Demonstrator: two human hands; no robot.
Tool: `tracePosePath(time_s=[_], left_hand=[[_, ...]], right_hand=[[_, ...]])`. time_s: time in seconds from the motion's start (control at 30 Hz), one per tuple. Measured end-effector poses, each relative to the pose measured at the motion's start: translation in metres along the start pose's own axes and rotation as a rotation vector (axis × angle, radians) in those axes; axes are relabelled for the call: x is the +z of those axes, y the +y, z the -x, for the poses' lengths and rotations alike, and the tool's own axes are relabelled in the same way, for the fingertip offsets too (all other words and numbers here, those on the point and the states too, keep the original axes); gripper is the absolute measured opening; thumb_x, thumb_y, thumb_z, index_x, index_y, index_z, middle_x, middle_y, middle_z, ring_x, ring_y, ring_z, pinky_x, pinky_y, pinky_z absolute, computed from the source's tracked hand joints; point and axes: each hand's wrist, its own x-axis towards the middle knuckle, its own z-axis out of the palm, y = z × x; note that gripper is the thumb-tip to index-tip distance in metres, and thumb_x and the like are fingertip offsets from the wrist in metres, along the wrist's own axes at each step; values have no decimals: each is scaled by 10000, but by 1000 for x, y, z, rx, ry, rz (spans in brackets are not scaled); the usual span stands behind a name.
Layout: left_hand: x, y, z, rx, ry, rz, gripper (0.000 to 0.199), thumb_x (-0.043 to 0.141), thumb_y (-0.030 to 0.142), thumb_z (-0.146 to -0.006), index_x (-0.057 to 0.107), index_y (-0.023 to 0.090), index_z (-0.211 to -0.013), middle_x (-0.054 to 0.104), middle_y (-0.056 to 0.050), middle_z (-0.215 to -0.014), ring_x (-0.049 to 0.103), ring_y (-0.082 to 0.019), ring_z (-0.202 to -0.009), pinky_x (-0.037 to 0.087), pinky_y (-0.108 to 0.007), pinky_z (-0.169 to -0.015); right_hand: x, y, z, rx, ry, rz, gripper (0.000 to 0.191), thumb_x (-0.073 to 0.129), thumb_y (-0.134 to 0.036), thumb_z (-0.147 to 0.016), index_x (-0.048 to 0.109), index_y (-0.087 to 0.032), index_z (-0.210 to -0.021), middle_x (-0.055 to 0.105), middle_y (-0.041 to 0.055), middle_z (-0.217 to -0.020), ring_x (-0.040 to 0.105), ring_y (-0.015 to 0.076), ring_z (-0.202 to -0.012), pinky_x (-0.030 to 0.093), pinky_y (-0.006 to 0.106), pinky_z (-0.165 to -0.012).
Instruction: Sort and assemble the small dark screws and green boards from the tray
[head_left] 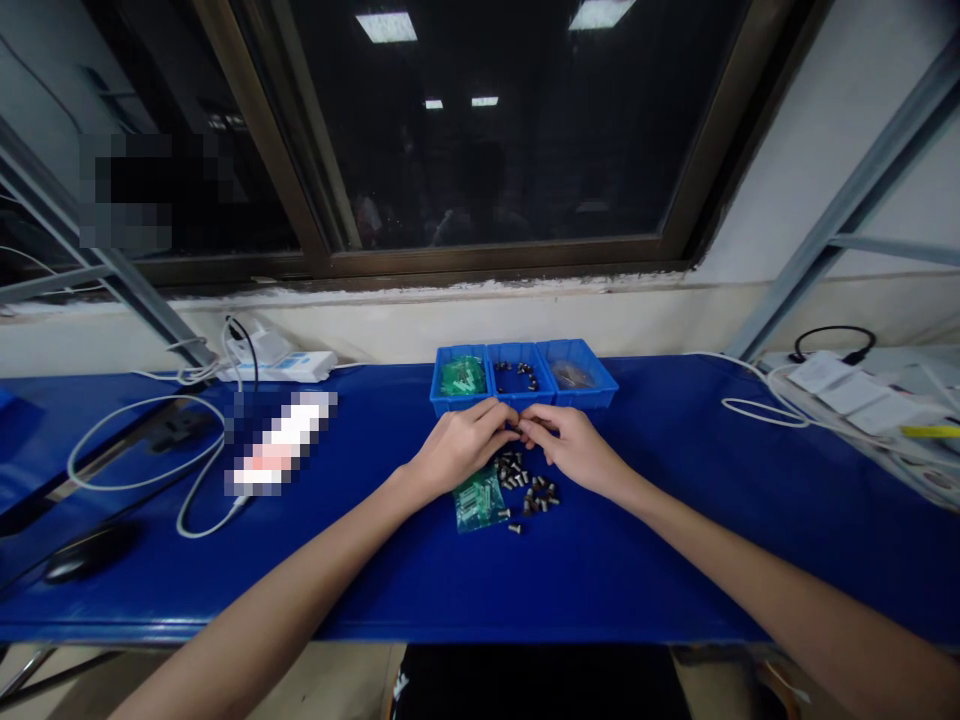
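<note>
Blue plastic parts tray [523, 402] sits on the blue table [660, 560] in the head view, a few dark fasteners [516, 376] in its middle compartment. More fasteners [525, 487] lie loose beside a green bag [478, 497]. Left hand [461, 450] and right hand [570, 450] meet before the tray, both grips pinched on a small dark part [519, 430], mostly hidden.

Dark window [487, 125], white wall [840, 170], blue-topped bench [675, 590]
</note>
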Motion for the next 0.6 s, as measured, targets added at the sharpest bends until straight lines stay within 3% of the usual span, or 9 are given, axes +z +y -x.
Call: tracePosePath(time_s=[0.3, 0.6], left_hand=[[1, 0, -1, -2, 33, 20, 217, 397, 276, -1023, 577, 171, -1083, 620, -61, -1005, 637, -143, -871, 549, -286, -770], [-1, -3, 0, -15, 30, -4, 159, 454, 223, -990, 563, 161, -1088, 614, -63, -1031, 619, -142, -858, 526, -267, -709]], right_hand=[[4, -4, 2, -41, -14, 99, 189, 522, -241, -921, 579, -189, -749, 644, 13, -694, 624, 178, -671, 429, 284, -614], [2, -5, 2, -16, 29, 67, 199, 547, -294, -922, 599, -197, -757, 637, 1, -689, 601, 162, -651, 432, 279, -613]])
